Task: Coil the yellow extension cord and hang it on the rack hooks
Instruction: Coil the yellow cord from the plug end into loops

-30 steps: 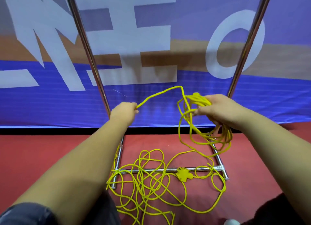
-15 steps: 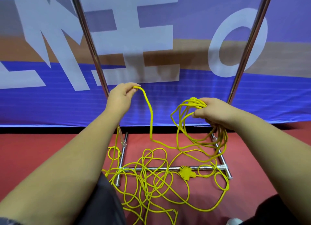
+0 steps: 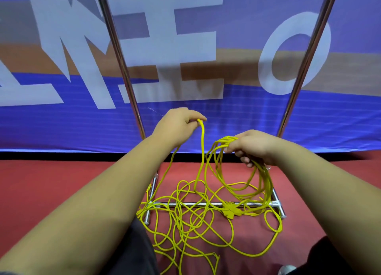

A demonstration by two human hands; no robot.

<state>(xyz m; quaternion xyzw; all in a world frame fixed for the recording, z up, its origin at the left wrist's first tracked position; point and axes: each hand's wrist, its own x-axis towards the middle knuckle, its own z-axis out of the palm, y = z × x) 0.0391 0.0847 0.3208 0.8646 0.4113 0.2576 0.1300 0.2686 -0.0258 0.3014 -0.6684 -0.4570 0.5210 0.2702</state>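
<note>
While the left hand [image 3: 177, 124] pinches a raised strand of the yellow extension cord [image 3: 203, 138] between thumb and fingers, most of the cord lies in a loose tangle on the red floor [image 3: 51, 182], draped across the rack's base bar [image 3: 185, 203]. Further right, the right hand [image 3: 253, 147] clamps a bundle of gathered loops. A hard pull may snag loops or the socket block [image 3: 228, 209] on that bar, tightening knots or dragging the rack.

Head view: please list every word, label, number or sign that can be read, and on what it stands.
"O": big white letter on the blue banner, at the right.
"M", "E": big white shapes left of it, cut by the top edge; the reading is uncertain.
On the yellow extension cord and the rack: no text visible.
</note>
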